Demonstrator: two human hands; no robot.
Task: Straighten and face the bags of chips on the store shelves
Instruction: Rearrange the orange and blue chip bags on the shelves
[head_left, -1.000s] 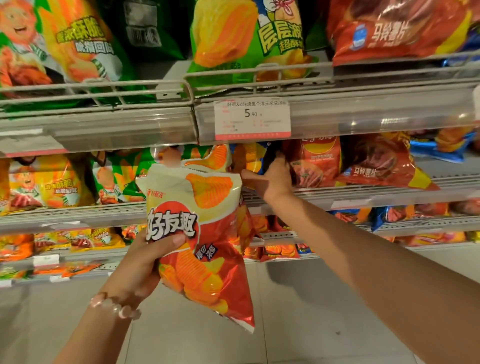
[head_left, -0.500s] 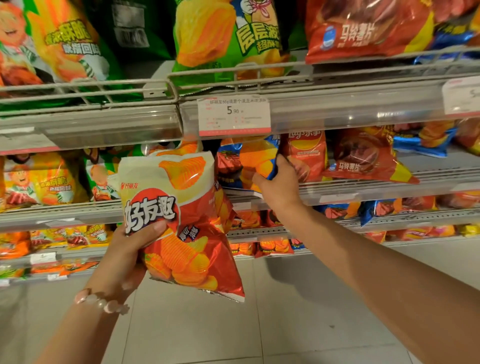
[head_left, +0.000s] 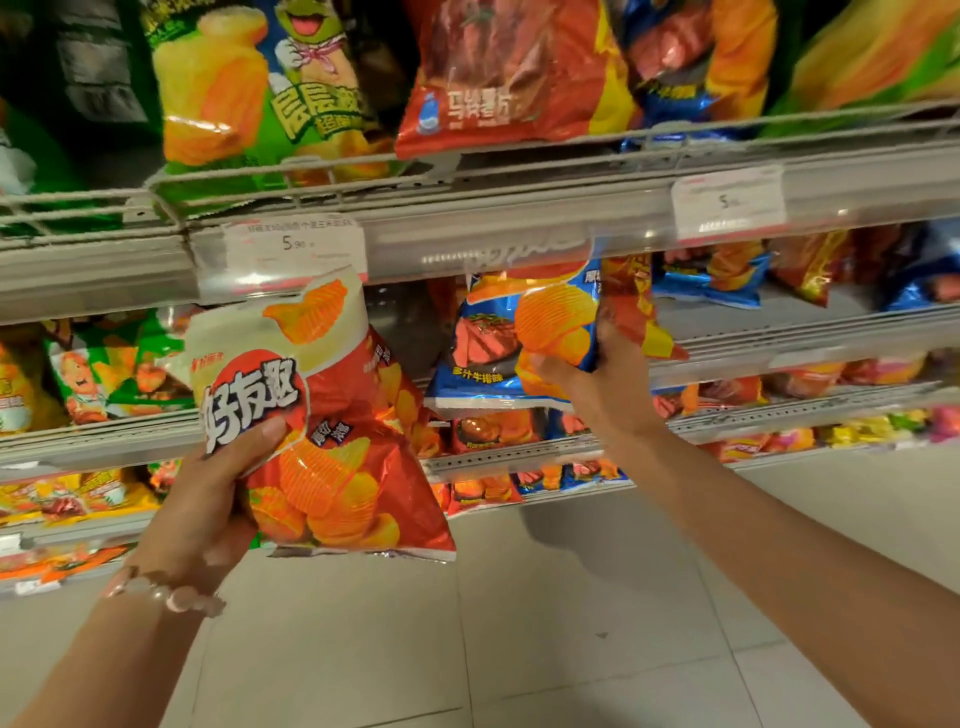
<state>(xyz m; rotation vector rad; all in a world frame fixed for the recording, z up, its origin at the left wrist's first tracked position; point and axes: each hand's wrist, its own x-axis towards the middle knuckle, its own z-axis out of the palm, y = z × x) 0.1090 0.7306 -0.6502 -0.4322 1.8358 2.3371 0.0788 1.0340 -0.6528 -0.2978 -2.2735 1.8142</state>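
Observation:
My left hand (head_left: 208, 499) grips a red and cream chip bag (head_left: 332, 415) by its left edge, thumb across the front. The bag hangs upright in front of the shelves, its printed face toward me. My right hand (head_left: 597, 379) holds a blue chip bag (head_left: 498, 343) at the front of the second shelf (head_left: 779, 348), thumb on its face and fingers behind its right edge. That bag stands nearly upright, front outward. A red bag (head_left: 634, 306) leans against the back of my right hand.
The upper shelf (head_left: 467, 228) carries green (head_left: 260, 104), red (head_left: 509, 78) and blue bags behind a wire rail, with two price tags (head_left: 296, 244) on its edge. More bags fill the lower shelves (head_left: 519, 452). Pale floor tiles (head_left: 519, 623) lie below.
My right hand has pulled the blue bag forward and upright at the shelf front. The left hand stays on the red bag, and the view has shifted right.

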